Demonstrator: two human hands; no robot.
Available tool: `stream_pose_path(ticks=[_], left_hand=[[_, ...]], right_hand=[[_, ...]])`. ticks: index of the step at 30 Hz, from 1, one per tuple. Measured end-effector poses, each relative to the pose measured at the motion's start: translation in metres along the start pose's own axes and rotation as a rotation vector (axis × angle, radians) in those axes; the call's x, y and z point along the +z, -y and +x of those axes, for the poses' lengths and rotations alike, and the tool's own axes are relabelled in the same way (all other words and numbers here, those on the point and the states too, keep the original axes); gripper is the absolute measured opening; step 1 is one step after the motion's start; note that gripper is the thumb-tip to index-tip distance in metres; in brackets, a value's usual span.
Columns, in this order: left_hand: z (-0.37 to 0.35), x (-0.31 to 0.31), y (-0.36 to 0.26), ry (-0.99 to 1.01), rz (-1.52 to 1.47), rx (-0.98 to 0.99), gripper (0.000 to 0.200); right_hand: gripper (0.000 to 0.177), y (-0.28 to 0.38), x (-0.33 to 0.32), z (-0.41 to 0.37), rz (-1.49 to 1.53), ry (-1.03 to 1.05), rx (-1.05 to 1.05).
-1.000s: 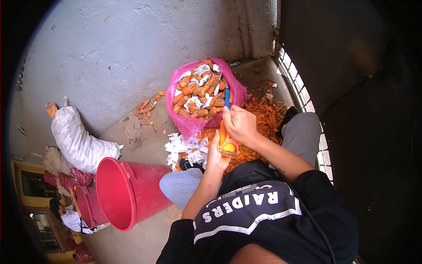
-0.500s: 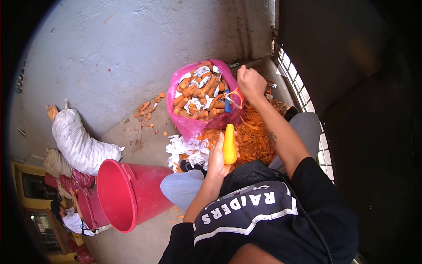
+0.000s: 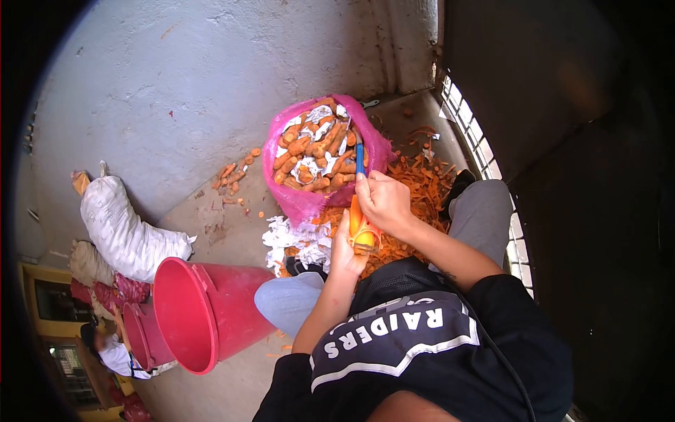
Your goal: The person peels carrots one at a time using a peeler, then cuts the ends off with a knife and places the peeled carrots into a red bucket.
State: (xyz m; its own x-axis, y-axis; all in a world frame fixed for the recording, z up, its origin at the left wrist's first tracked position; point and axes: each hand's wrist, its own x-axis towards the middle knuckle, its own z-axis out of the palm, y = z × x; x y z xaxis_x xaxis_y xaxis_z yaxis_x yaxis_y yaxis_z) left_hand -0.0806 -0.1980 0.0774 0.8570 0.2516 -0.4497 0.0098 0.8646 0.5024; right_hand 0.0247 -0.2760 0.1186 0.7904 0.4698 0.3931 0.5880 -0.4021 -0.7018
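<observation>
My left hand [image 3: 344, 246] is closed round a peeled orange carrot [image 3: 356, 214], held upright over my lap. My right hand [image 3: 385, 201] is closed on a peeler, whose orange-red frame [image 3: 365, 237] lies against the wide end of the carrot. Just beyond my hands stands a pink sack [image 3: 304, 204] full of unpeeled carrots [image 3: 323, 144] and crumpled white paper. A blue-handled tool [image 3: 360, 159] lies at the sack's right side. Orange peelings [image 3: 415, 188] are heaped on the floor beside and under my hands.
A large red bin [image 3: 232, 309] stands at the left, a second red bin [image 3: 145, 336] behind it. Farther left lie a white sack [image 3: 125, 228] and a person in white [image 3: 117, 355]. Carrot pieces [image 3: 232, 177] lie by the wall; a metal grille [image 3: 470, 126] is at the right.
My right hand has come down toward me, bringing the peeler from beside the sack onto the carrot. The left hand still holds the carrot in nearly the same place.
</observation>
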Motion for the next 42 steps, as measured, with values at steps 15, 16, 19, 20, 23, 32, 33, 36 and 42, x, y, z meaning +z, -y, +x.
stream_pose_path(ticks=[15,16,19,20,23,32,33,36,42], left_hand=[[-0.03,0.021,-0.001,-0.11,0.284,0.066,0.046],[-0.027,0.019,-0.001,-0.1,0.277,0.082,0.045],[-0.017,0.011,-0.003,-0.05,0.182,0.066,0.043],[-0.016,0.01,-0.004,-0.022,0.094,0.027,0.041],[-0.009,-0.002,-0.007,0.024,-0.029,-0.052,0.037],[-0.008,0.006,0.001,-0.089,-0.006,-0.001,0.037],[-0.011,0.011,0.001,-0.104,0.027,0.021,0.037],[-0.017,0.011,0.001,-0.065,0.156,0.027,0.035],[-0.028,0.005,0.01,0.021,0.244,-0.013,0.042]], right_hand=[[0.05,-0.055,-0.002,0.094,-0.158,-0.289,0.21],[0.05,-0.041,-0.008,0.084,-0.112,-0.265,0.218],[0.051,-0.019,-0.014,0.055,-0.042,-0.158,0.154],[0.051,-0.015,-0.015,0.048,0.001,-0.135,0.171],[0.05,-0.024,-0.013,0.036,0.138,-0.121,0.262],[0.045,-0.001,-0.006,0.002,0.026,-0.008,0.029],[0.045,-0.001,-0.005,0.003,0.012,-0.03,0.01],[0.045,-0.004,-0.004,0.012,-0.044,-0.096,-0.009],[0.043,-0.06,0.001,0.083,-0.297,-0.385,0.06]])
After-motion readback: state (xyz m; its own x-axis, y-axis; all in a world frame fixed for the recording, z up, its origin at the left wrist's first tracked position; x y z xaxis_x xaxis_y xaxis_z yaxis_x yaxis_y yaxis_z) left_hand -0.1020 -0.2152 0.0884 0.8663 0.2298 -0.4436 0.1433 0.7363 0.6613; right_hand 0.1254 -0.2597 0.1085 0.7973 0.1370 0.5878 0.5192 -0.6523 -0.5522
